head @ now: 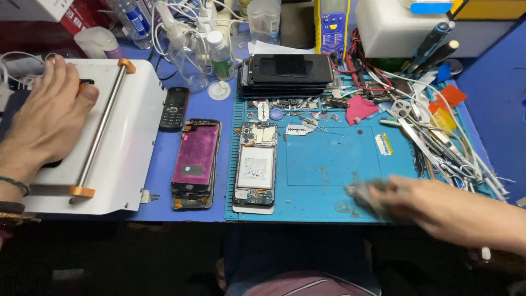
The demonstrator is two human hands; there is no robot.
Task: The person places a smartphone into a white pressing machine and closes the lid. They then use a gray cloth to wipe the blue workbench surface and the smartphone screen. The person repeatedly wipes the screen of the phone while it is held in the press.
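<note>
**Q:** Leftmost, what occupies the bench?

**A:** A white machine (129, 164) with a steel roller bar (101, 129) capped in orange. The left hand (46, 118) lies palm-down on its plate, fingers spread and relaxed, pressing a dark flat item that is mostly hidden; it grips nothing.

**Q:** And moving toward the centre?

**A:** On the blue table (164, 164) rest a small black keypad phone (175, 107) and, just beside it, a detached screen panel (195, 163) with a magenta back. Behind them stand clear plastic bottles (189, 66), one with a green-and-white label (223, 67). On the teal work mat (329, 159) lies an opened phone (255, 170), its battery bearing a white rectangular label. A stack of black screens (287, 74) sits at the mat's rear edge, before a yellow meter (331, 24).

**Q:** Rightward?

**A:** A small yellow-and-white sticker (384, 143) lies on the mat; tweezers and cables (438, 137) are heaped beyond. The right hand (438, 208), motion-blurred, reaches leftward over the mat's near edge, fingers closed around a grey rag (364, 194) touching the mat.
</note>
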